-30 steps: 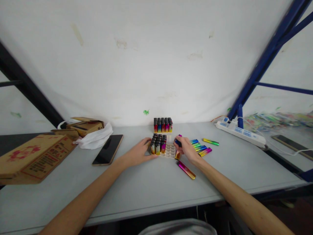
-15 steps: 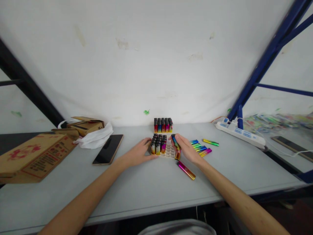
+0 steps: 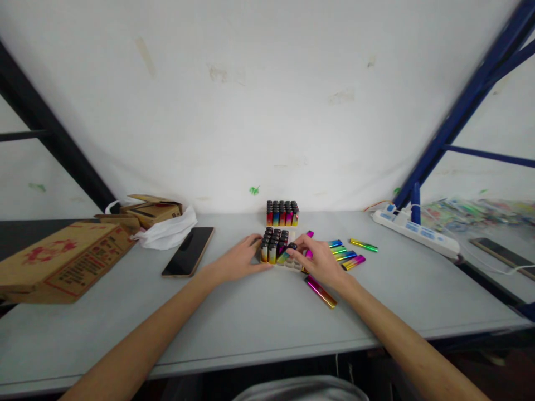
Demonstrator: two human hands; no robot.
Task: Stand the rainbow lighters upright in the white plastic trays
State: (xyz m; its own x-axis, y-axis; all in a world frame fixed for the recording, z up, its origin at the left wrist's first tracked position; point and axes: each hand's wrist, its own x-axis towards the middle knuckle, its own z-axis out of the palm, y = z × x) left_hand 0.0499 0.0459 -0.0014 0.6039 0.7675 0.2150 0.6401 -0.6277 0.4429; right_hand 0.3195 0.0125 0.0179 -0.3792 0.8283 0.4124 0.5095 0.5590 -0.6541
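A pale tray (image 3: 294, 266) with round holes holds several upright lighters (image 3: 274, 244) with black tops and shiny coloured bodies, filling its left part. My left hand (image 3: 240, 260) curls round the tray's left side, with the thumb along the front edge. In my right hand (image 3: 316, 257), thumb and fingers pinch one lighter (image 3: 285, 255) by its black top, tilted over the tray beside the standing ones. A magenta lighter (image 3: 310, 235) shows behind the right fingers; whether that hand holds it too, I cannot tell. One magenta-gold lighter (image 3: 321, 292) lies just in front of the right hand.
Behind the tray stands another block of upright lighters (image 3: 283, 214). Several loose lighters (image 3: 345, 255) lie to the right. A phone (image 3: 189, 252), white plastic bag (image 3: 167, 234) and cardboard box (image 3: 62, 259) sit left. At right are a power strip (image 3: 413, 229) and a blue frame (image 3: 443, 139).
My right hand has moved left over the tray, and the lighter at its fingertips now leans beside the standing ones. The left hand stays at the tray. The view has shifted slightly.
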